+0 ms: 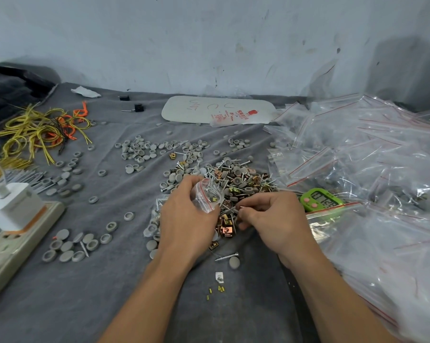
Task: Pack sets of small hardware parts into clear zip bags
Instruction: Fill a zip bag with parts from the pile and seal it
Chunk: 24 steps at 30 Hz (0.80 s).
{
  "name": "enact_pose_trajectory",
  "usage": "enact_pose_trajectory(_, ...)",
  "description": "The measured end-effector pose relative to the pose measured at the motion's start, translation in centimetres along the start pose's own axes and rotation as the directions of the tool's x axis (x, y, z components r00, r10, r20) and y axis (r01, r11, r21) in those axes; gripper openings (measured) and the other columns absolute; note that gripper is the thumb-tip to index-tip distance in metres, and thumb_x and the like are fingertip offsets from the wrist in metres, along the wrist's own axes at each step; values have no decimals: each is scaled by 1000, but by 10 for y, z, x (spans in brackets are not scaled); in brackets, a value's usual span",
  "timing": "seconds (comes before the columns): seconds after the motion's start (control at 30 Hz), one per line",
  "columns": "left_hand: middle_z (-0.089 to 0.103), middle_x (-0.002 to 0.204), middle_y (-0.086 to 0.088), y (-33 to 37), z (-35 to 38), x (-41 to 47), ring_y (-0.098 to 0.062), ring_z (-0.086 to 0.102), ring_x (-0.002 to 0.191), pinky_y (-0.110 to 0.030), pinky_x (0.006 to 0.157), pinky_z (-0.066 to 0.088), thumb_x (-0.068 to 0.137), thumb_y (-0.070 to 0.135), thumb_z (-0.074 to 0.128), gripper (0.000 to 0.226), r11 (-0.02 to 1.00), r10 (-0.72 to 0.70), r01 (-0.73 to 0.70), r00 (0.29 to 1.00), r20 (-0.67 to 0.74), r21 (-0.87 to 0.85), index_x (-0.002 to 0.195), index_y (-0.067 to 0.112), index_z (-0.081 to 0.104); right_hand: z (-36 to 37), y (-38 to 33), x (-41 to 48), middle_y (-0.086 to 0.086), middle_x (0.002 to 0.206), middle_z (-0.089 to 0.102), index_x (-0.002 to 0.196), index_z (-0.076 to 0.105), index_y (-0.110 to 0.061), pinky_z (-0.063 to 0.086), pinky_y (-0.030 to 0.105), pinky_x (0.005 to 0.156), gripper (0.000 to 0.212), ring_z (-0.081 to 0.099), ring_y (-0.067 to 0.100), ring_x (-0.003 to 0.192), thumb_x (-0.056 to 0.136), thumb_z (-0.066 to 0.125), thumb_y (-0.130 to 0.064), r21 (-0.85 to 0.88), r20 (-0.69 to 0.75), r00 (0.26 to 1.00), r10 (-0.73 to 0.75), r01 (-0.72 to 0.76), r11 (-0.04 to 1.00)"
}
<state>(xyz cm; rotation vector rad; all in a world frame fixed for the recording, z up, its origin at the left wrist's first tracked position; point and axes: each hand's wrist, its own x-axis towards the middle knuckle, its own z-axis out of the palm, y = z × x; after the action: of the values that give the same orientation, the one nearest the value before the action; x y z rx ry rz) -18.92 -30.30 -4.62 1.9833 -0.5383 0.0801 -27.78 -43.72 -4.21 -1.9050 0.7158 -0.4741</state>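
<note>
1. Holding a small clear zip bag (206, 194) near its red-striped mouth, the left hand (186, 219) has its fingers curled round the plastic. Screws and a brass-coloured part show inside the bag.
2. The right hand (273, 216) lies just beside it, thumb and fingers pinching a small copper-coloured clip (242, 207) close to the bag.
3. Both hands are over the near edge of a pile of mixed hardware (236, 179). Silver screws, round caps and gold and copper clips are heaped there on the grey cloth-covered surface (110, 293).
4. More grey caps (139, 151) lie scattered in loose groups to the left of the pile and behind it. One loose screw (226, 256) lies just nearer than the hands.
5. A big heap of clear zip bags (369, 157) with red strips fills the right side, and some of them hold parts.
6. A green digital timer (321, 200) sits at the heap's edge, just right of the right hand.
7. At far left, a white charger (13, 204) is plugged into a power strip (16, 243), with a tangle of yellow and orange wires (40, 129) behind it.
</note>
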Motion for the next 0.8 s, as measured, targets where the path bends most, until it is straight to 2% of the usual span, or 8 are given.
enact_pose_trajectory(0.1, 61, 93, 40, 0, 0, 0, 12, 59, 84, -12, 59, 38, 83, 27, 72, 29, 1000, 12, -12, 1000, 0, 1, 95, 47, 55, -1, -2, -1, -7, 58, 73, 69, 76, -28, 50, 14, 56, 27, 71, 5, 55, 83, 78, -5, 26, -59, 998, 7, -6, 1000)
enact_pose_trajectory(0.3, 66, 87, 30, -3, 1, 1, 9, 61, 82, -20, 61, 41, 82, 28, 72, 28, 1000, 11, -11, 1000, -14, -1, 100, 44, 58, -2, -4, 0, -23, 70, 74, 69, 75, -50, 49, 19, 62, 45, 70, -4, 68, 77, 80, -6, 0, -141, 990, -14, 14, 1000)
enact_pose_trajectory(0.47, 66, 86, 30, -4, 1, 2, 8, 61, 82, -15, 60, 38, 80, 27, 71, 29, 1000, 10, -11, 1000, -19, -11, 99, 45, 58, -3, -3, -1, -9, 68, 76, 76, 71, -21, 52, 27, 61, 26, 75, 10, 62, 84, 64, 3, 45, -122, 992, 35, -29, 999)
enact_pose_trajectory(0.53, 65, 91, 33, -5, 1, 2, 10, 61, 84, -11, 60, 37, 80, 27, 72, 31, 1000, 13, -13, 1000, -14, -8, 101, 44, 58, -2, -5, -3, -7, 66, 75, 81, 64, -23, 51, 22, 56, 21, 73, 11, 59, 89, 64, -4, -35, -119, 993, -8, 4, 999)
enact_pose_trajectory(0.6, 64, 92, 35, -5, 1, 2, 10, 60, 85, -10, 59, 39, 78, 26, 72, 33, 1000, 12, -12, 1000, -15, -14, 103, 43, 59, -2, -4, -5, -7, 72, 74, 83, 60, -28, 54, 27, 66, 16, 71, 14, 71, 89, 72, -19, -266, -144, 986, -90, 50, 963)
enact_pose_trajectory(0.67, 64, 91, 36, -5, 0, 3, 11, 60, 83, -7, 62, 41, 76, 22, 73, 35, 999, 9, -10, 1000, -21, -31, 102, 42, 59, -4, -5, -9, -10, 90, 71, 82, 62, -37, 47, 30, 74, 18, 63, 15, 83, 84, 79, -32, -486, -191, 969, -159, 48, 873)
enact_pose_trajectory(0.73, 64, 91, 37, -5, 0, 3, 12, 60, 83, -5, 64, 41, 75, 21, 72, 35, 999, -3, 2, 1000, -25, -48, 99, 43, 59, -4, -9, -14, -6, 100, 65, 81, 70, -45, 37, 26, 77, 18, 54, 13, 87, 81, 82, -31, -502, -169, 964, -206, 95, 860)
enact_pose_trajectory(0.8, 65, 90, 35, -5, 0, 3, 11, 61, 83, -10, 60, 41, 76, 22, 72, 33, 998, -18, 16, 999, -27, -64, 98, 43, 59, 0, -12, -20, -8, 97, 66, 83, 78, -44, 38, 27, 81, 18, 50, 12, 89, 80, 81, -27, -481, -15, 966, -259, 220, 849)
